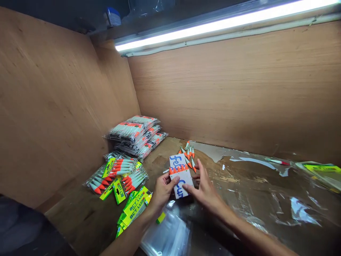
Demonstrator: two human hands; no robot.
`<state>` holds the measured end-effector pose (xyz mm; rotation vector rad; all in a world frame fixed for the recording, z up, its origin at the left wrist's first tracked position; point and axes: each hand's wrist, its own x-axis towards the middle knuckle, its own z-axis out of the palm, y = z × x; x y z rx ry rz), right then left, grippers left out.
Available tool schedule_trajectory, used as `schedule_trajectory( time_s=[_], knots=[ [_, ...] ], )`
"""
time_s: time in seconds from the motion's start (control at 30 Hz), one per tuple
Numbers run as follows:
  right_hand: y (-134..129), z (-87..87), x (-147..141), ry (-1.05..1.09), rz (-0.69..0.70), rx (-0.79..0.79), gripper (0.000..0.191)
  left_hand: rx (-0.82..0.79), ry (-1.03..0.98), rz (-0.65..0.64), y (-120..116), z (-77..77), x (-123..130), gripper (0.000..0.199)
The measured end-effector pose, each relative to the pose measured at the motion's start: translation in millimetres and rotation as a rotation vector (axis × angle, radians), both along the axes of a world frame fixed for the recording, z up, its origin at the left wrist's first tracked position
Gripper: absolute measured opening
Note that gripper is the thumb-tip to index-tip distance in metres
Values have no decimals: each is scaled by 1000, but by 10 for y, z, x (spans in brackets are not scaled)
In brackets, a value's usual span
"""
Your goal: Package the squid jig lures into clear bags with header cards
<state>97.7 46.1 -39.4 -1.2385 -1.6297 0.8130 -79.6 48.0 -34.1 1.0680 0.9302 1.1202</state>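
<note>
Near the middle of the bench, my left hand (164,189) is closed on a white card (183,183) with blue handwriting, thumb lying on its face. Several orange lure tips (179,169) stick out in a row across the card; most of their bodies are hidden. To its right, my right hand (206,186) has its fingers spread, and its thumb reaches the card's right edge. Just beyond the card lies a loose group of white-and-orange fishing lures (189,153). Below my hands rest clear plastic bags (167,236).
Green-and-yellow header cards (134,206) and bagged lures (117,174) lie on the left, before stacked lure packs (135,137). At the right are a red-tipped lure (278,161), a clear bag with a yellow-green strip (322,169) and tape scraps (302,211). Plywood walls (234,89) enclose the bench.
</note>
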Motion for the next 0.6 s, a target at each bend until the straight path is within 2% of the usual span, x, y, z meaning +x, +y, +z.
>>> schedule_trajectory(
  time_s=[0.07,0.17,0.23,0.3,0.37,0.4,0.47,0.53,0.6],
  knots=[
    [-66,-104,-77,-107,29,54,122,28,7,-33,-3,41,23,56],
    [-44,-166,-84,-160,16,96,126,137,108,-171,-3,136,-31,59],
    [38,-113,17,-155,-4,100,124,268,374,-109,19,182,-155,61],
    [111,1,195,-136,-14,102,122,392,795,89,61,183,-328,67],
    [116,130,425,-127,-8,93,120,414,1173,223,116,139,-497,72],
    [84,184,551,-143,10,77,119,380,1285,220,145,107,-566,69],
    [-45,248,809,-222,72,8,118,275,1349,112,200,44,-659,54],
    [-227,244,1050,-346,178,-92,115,218,1302,23,248,0,-699,37],
    [-410,194,1242,-465,277,-174,111,259,1258,49,285,-21,-710,28]
  ],
)
